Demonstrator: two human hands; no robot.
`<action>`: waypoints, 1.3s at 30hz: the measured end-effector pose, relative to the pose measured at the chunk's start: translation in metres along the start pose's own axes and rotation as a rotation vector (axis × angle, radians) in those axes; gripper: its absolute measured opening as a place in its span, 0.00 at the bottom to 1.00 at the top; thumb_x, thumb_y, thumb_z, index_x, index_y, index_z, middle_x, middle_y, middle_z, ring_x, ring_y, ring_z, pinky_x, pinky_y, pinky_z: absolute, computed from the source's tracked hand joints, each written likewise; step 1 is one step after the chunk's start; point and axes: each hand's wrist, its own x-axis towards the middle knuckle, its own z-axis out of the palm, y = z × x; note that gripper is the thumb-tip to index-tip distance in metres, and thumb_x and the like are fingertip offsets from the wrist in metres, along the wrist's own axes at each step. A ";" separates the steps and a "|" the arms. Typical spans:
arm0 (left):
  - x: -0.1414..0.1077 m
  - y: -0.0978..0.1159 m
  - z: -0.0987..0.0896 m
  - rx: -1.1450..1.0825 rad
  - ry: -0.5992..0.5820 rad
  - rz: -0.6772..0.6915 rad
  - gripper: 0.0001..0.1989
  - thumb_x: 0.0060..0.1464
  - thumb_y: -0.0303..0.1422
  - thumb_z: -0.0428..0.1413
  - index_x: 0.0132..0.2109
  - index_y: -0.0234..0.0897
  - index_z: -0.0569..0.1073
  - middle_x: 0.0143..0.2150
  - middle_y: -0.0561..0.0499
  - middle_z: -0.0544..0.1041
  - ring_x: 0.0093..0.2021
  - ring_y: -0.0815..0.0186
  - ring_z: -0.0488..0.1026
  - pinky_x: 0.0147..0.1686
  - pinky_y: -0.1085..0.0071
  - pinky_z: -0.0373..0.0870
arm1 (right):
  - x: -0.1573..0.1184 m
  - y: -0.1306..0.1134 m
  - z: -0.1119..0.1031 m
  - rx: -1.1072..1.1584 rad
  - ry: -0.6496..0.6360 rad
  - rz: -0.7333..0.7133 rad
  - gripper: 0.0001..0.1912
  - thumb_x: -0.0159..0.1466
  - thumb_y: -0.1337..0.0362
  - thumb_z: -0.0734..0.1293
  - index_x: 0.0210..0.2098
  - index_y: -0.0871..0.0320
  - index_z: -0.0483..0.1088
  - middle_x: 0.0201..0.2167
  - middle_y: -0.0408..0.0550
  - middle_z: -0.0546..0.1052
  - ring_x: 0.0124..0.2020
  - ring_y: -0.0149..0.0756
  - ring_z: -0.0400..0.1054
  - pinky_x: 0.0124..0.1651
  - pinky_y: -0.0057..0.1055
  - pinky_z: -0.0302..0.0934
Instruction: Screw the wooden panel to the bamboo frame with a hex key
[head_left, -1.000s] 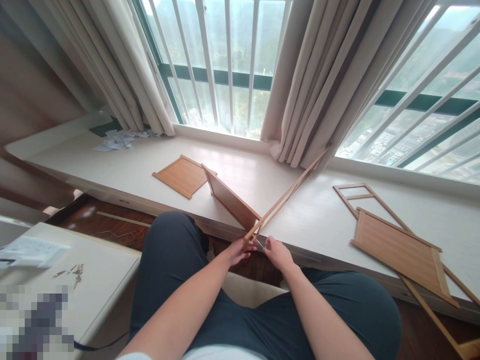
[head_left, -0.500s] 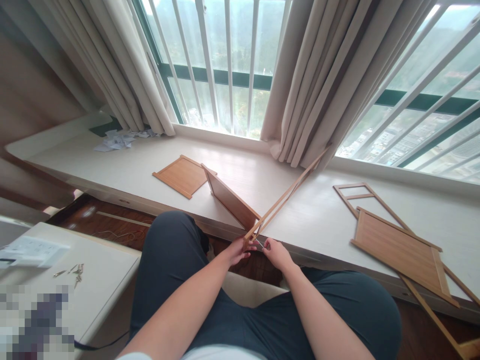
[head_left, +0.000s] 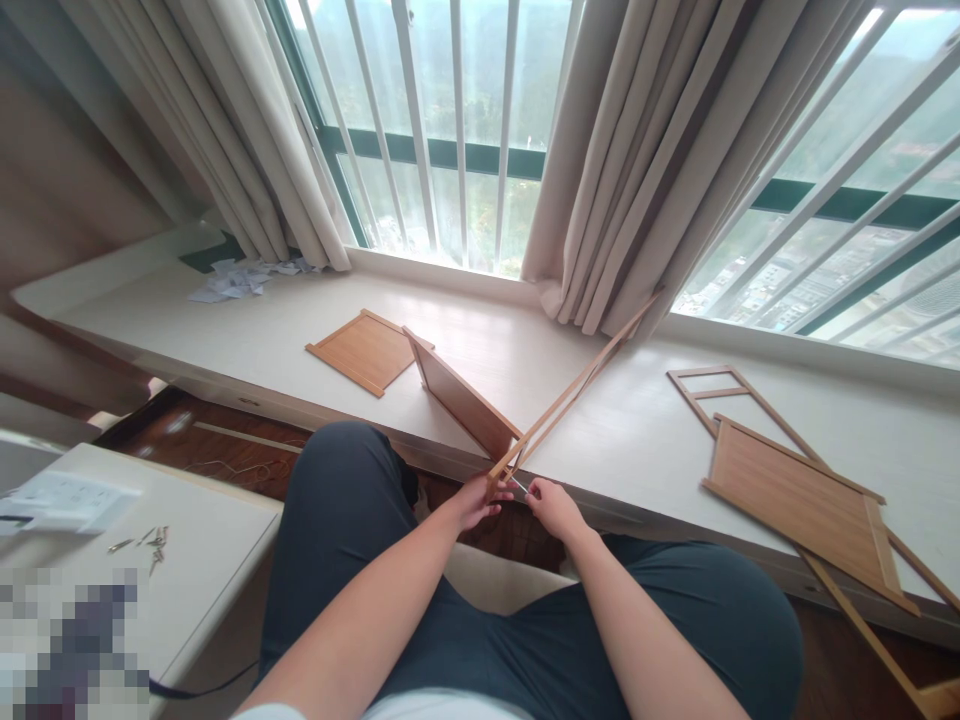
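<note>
My left hand (head_left: 472, 503) is closed around the near end of a long, narrow wooden frame (head_left: 564, 400), which slants up and away towards the curtain. A brown wooden panel (head_left: 466, 408) stands on edge on the sill and meets that frame near my fingers. Between finger and thumb my right hand (head_left: 553, 508) pinches a thin metal rod (head_left: 520, 485), like a hex key. Its tip points at the joint of frame and panel; the exact contact is too small to make out.
A flat wooden panel (head_left: 361, 352) lies left on the white sill (head_left: 247, 335). At right another panel (head_left: 799, 505) rests over a ladder-like frame (head_left: 699, 372). Small metal fasteners (head_left: 157, 545) lie on the white side table (head_left: 217, 520). Torn paper (head_left: 232, 280) sits by the left curtain.
Almost nothing differs. My right hand's fingers have shifted very slightly on the metal rod; my left hand, the frame and the panel stay where they were.
</note>
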 end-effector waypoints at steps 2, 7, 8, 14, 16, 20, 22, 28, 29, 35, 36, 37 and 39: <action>0.000 0.000 0.000 0.000 -0.001 0.001 0.22 0.42 0.32 0.66 0.48 0.40 0.76 0.50 0.46 0.81 0.48 0.59 0.77 0.37 0.72 0.63 | 0.000 0.000 0.000 0.015 -0.004 -0.003 0.06 0.69 0.65 0.65 0.36 0.55 0.72 0.32 0.46 0.79 0.32 0.35 0.69 0.34 0.28 0.52; 0.000 0.000 0.000 0.001 -0.007 0.004 0.24 0.43 0.32 0.66 0.50 0.39 0.76 0.51 0.45 0.81 0.48 0.59 0.76 0.38 0.72 0.63 | 0.000 0.000 0.001 0.070 -0.025 -0.004 0.08 0.70 0.66 0.64 0.34 0.56 0.72 0.28 0.45 0.79 0.30 0.34 0.70 0.34 0.28 0.52; 0.000 0.000 0.000 0.001 -0.008 0.004 0.24 0.43 0.32 0.66 0.50 0.39 0.76 0.52 0.45 0.81 0.49 0.59 0.76 0.38 0.71 0.63 | 0.001 0.000 0.001 0.083 -0.034 -0.003 0.08 0.70 0.66 0.64 0.34 0.56 0.71 0.27 0.44 0.79 0.30 0.33 0.69 0.34 0.28 0.53; 0.000 0.000 -0.001 -0.005 -0.003 0.005 0.20 0.43 0.32 0.66 0.46 0.38 0.76 0.51 0.46 0.81 0.47 0.60 0.77 0.37 0.72 0.63 | 0.004 0.001 0.004 0.157 -0.073 0.010 0.09 0.70 0.68 0.63 0.32 0.57 0.70 0.25 0.43 0.79 0.25 0.31 0.68 0.31 0.27 0.52; 0.000 0.000 -0.001 -0.009 0.001 0.006 0.19 0.43 0.31 0.65 0.45 0.39 0.76 0.50 0.46 0.81 0.46 0.61 0.77 0.36 0.73 0.63 | 0.004 0.002 0.006 0.179 -0.081 0.011 0.09 0.70 0.68 0.63 0.32 0.57 0.70 0.24 0.43 0.78 0.24 0.30 0.67 0.30 0.27 0.52; -0.001 0.000 0.000 -0.015 0.003 0.013 0.18 0.43 0.31 0.65 0.44 0.39 0.76 0.49 0.46 0.81 0.45 0.61 0.77 0.36 0.73 0.64 | 0.006 0.004 0.008 0.220 -0.094 0.012 0.10 0.70 0.68 0.63 0.32 0.57 0.69 0.23 0.42 0.78 0.21 0.29 0.66 0.29 0.26 0.52; -0.001 0.000 0.000 -0.018 0.006 0.015 0.19 0.42 0.31 0.66 0.44 0.39 0.75 0.49 0.47 0.81 0.44 0.62 0.77 0.36 0.72 0.64 | 0.007 0.005 0.009 0.241 -0.100 0.014 0.10 0.70 0.68 0.63 0.31 0.57 0.68 0.23 0.42 0.77 0.21 0.28 0.65 0.29 0.26 0.52; -0.002 0.001 0.001 -0.022 0.004 0.013 0.17 0.41 0.30 0.65 0.42 0.38 0.75 0.48 0.47 0.81 0.42 0.63 0.76 0.36 0.72 0.63 | 0.009 0.007 0.012 0.307 -0.115 0.028 0.10 0.70 0.68 0.62 0.32 0.57 0.69 0.22 0.42 0.77 0.19 0.27 0.64 0.27 0.25 0.53; -0.002 0.001 0.001 -0.023 0.004 0.013 0.17 0.41 0.30 0.65 0.42 0.38 0.75 0.48 0.47 0.81 0.42 0.63 0.76 0.36 0.72 0.63 | 0.009 0.007 0.012 0.319 -0.117 0.031 0.11 0.71 0.68 0.61 0.32 0.57 0.69 0.21 0.42 0.76 0.19 0.27 0.64 0.27 0.25 0.53; -0.002 0.001 0.001 -0.027 0.004 0.015 0.18 0.41 0.30 0.66 0.43 0.39 0.76 0.48 0.47 0.82 0.42 0.63 0.76 0.36 0.72 0.64 | 0.009 0.005 0.013 0.382 -0.136 0.058 0.12 0.71 0.69 0.60 0.31 0.57 0.68 0.20 0.42 0.75 0.18 0.28 0.64 0.26 0.24 0.53; -0.002 0.000 0.001 -0.027 0.004 0.016 0.18 0.41 0.30 0.66 0.43 0.39 0.76 0.48 0.47 0.82 0.42 0.63 0.76 0.36 0.72 0.64 | 0.009 0.004 0.013 0.392 -0.139 0.065 0.12 0.71 0.70 0.59 0.31 0.57 0.67 0.20 0.42 0.75 0.17 0.27 0.63 0.25 0.24 0.53; -0.002 0.000 0.001 -0.028 0.004 0.017 0.18 0.41 0.30 0.66 0.43 0.39 0.76 0.48 0.47 0.82 0.42 0.63 0.76 0.36 0.72 0.64 | 0.009 0.004 0.013 0.403 -0.143 0.074 0.12 0.71 0.70 0.59 0.31 0.57 0.67 0.20 0.42 0.75 0.17 0.27 0.63 0.25 0.24 0.53; -0.001 0.000 0.001 -0.028 0.003 0.019 0.18 0.41 0.31 0.66 0.43 0.39 0.76 0.48 0.47 0.81 0.42 0.63 0.76 0.36 0.72 0.64 | 0.009 0.002 0.013 0.422 -0.151 0.094 0.12 0.70 0.71 0.58 0.31 0.57 0.67 0.20 0.41 0.75 0.16 0.27 0.62 0.24 0.24 0.52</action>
